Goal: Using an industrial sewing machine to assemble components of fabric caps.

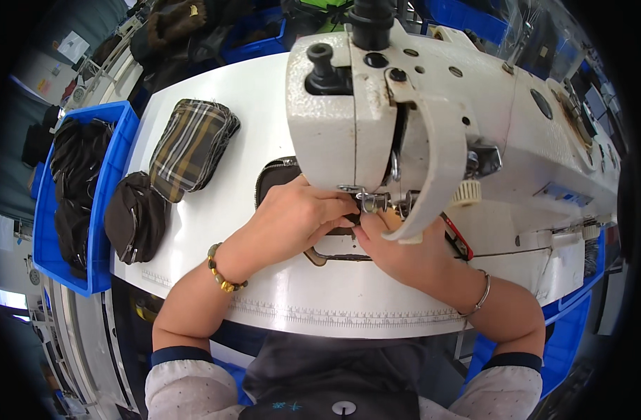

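Head view: pinching dark-brown zip-edged fabric piece (273,176) beneath white metal sewing machine head (322,133) between fingers (338,205) of left hand (292,213) and right hand (413,252); likely light, soft, pliant, best held flat near edges.

The table (257,115) is viewed from the head, in wide fisheye, forward and steeply down, with the left hand (296,213) and the right hand (410,253) seen from close above.
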Tool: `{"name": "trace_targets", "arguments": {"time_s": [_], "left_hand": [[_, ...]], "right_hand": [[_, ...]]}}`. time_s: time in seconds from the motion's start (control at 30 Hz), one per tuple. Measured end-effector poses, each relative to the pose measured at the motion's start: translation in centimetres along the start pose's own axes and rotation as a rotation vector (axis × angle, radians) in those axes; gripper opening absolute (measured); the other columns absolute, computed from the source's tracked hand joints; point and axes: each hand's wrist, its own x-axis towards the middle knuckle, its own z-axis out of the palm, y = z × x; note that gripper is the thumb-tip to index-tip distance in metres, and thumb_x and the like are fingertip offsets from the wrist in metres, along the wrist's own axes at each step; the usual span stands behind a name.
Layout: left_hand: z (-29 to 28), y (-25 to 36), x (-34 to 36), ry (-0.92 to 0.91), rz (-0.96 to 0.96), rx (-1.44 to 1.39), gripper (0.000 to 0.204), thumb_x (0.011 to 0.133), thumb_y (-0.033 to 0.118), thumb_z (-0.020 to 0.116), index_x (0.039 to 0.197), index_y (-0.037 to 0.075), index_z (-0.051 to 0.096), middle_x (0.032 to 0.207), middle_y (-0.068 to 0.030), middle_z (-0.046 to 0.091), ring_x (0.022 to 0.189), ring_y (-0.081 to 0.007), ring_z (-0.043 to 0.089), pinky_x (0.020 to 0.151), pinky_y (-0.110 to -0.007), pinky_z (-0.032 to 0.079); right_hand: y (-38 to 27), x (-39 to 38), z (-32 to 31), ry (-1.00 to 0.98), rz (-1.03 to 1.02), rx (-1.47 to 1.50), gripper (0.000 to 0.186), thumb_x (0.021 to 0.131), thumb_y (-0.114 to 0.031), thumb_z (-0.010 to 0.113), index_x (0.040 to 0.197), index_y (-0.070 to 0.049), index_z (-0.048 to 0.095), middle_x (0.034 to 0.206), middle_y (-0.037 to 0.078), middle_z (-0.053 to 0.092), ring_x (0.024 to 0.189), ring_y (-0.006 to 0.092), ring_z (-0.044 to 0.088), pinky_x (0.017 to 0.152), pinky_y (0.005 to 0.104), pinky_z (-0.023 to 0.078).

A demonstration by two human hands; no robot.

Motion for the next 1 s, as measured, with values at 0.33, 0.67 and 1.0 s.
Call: {"name": "trace_targets", "arguments": {"time_s": [0.33, 0.67, 1.0], "left_hand": [[-0.5, 2.1, -1.4, 0.238, 0.097, 0.372, 0.037, 0.067, 0.011, 0.070, 0.104, 0.006, 0.063, 0.095, -0.0010, 0.060, 0.088, -0.0201, 0.058, 0.075, -0.030, 0.048], [1.4, 0.9, -1.1, 0.314, 0.151, 0.432, 0.018, 0.074, 0.012, 0.061, 0.092, 0.010, 0.063, 0.090, -0.0005, 0.056, 0.079, -0.0160, 0.055, 0.068, -0.027, 0.045], [2.6, -0.5, -1.1, 0.298, 0.138, 0.362, 0.023, 0.065, 0.022, 0.075, 0.078, 0.012, 0.059, 0.070, 0.0004, 0.056, 0.061, -0.0178, 0.061, 0.053, -0.031, 0.048]], "right_hand": [[1.0, 1.1, 1.1, 0.152, 0.013, 0.068, 0.008, 0.072, -0.010, 0.071, 0.075, -0.013, 0.065, 0.056, 0.003, 0.056, 0.046, 0.0247, 0.058, 0.040, 0.0369, 0.044], [1.6, 0.9, 0.9, 0.069, -0.120, -0.107, 0.011, 0.067, -0.001, 0.065, 0.071, -0.010, 0.060, 0.060, 0.004, 0.057, 0.045, 0.0230, 0.056, 0.040, 0.0345, 0.042], [1.4, -0.2, 2.1, 0.011, -0.085, 0.032, 0.023, 0.074, -0.002, 0.063, 0.068, -0.011, 0.042, 0.059, -0.001, 0.038, 0.047, 0.0174, 0.043, 0.044, 0.0308, 0.032]]}}
